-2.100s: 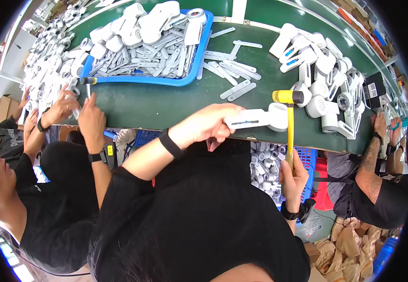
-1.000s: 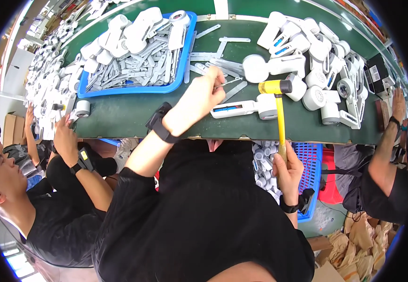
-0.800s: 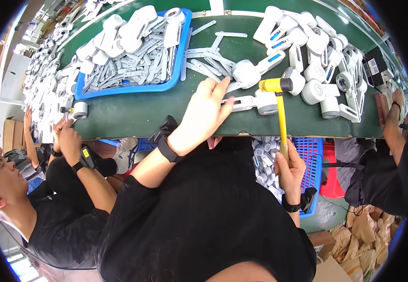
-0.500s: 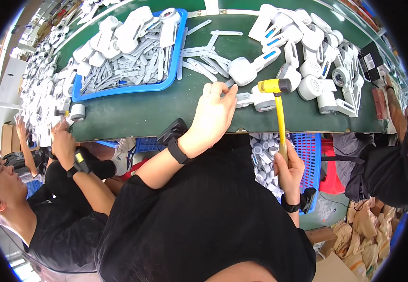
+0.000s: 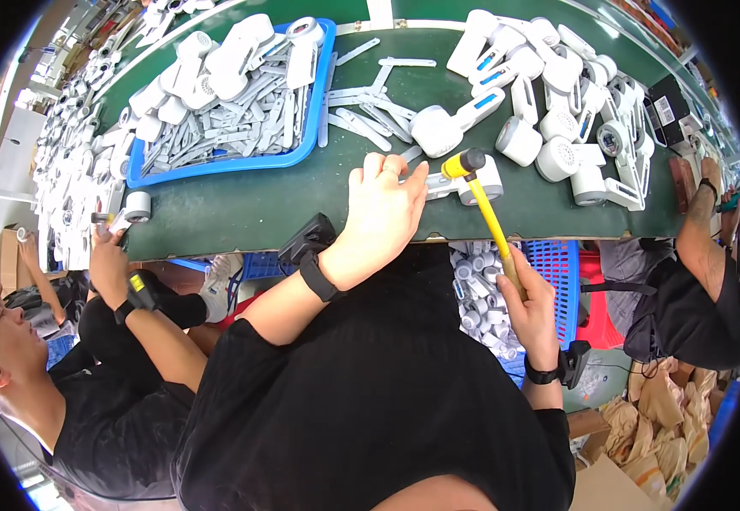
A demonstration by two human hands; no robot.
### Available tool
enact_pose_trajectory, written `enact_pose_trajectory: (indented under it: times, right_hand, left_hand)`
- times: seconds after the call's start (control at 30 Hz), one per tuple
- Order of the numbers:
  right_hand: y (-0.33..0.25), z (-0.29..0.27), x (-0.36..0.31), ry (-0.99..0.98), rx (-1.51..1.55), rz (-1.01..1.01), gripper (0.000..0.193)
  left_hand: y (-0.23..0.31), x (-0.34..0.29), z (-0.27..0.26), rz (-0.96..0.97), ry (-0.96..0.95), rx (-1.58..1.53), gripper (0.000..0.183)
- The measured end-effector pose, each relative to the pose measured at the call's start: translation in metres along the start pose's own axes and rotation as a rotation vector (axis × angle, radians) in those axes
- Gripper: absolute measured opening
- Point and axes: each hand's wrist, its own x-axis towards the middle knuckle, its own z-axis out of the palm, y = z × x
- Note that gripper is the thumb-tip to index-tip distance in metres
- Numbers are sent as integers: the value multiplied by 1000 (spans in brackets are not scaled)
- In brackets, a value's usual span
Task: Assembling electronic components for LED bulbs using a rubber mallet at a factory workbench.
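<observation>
My right hand (image 5: 530, 307) is closed around the wooden lower end of a yellow-handled mallet (image 5: 489, 215). The mallet's yellow and black head hangs over the handle of a white handheld device with a round head (image 5: 487, 180), which lies on its side on the green table. Whether the mallet touches it, I cannot tell. My left hand (image 5: 380, 209) grips the device's handle end with bent fingers, which partly hide it. Just beyond is another white round-headed device (image 5: 436, 132), its handle showing a blue strip. Loose grey strips (image 5: 366, 128) lie beside it.
A blue tray (image 5: 306, 153) heaped with grey strips and white devices stands at left. More white devices (image 5: 562, 128) pile up at right. Below the table edge sits a blue basket (image 5: 566, 289) of white parts. Co-workers sit on both sides; the left one's hand (image 5: 108, 268) holds a hammer.
The mallet has tilted, its head moving left and slightly down over the device's handle. My right hand has shifted slightly; my left hand stays at the handle end.
</observation>
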Motion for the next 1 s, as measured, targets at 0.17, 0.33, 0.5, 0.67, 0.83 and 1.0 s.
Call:
enact_pose_trajectory:
  times: [0.17, 0.33, 0.5, 0.67, 0.83, 1.0]
  right_hand:
    - [-8, -8, 5, -80, 13, 93, 45]
    - [-18, -23, 16, -122, -47, 72, 45]
    - [-20, -33, 23, -183, -105, 93, 44]
    - [-27, -39, 22, -63, -71, 44, 45]
    - [-27, -38, 26, -219, -136, 93, 43]
    - [-17, -33, 27, -206, -101, 85, 42]
  left_hand:
    - [-7, -1, 4, -93, -58, -134, 30]
    - [-13, 5, 1, -335, -220, -510, 30]
    - [-16, 9, 3, -372, -234, -549, 28]
    - [-18, 9, 5, -334, -177, -514, 26]
    - [-23, 8, 12, -305, -138, -568, 24]
    - [-23, 13, 10, -328, -173, -608, 26]
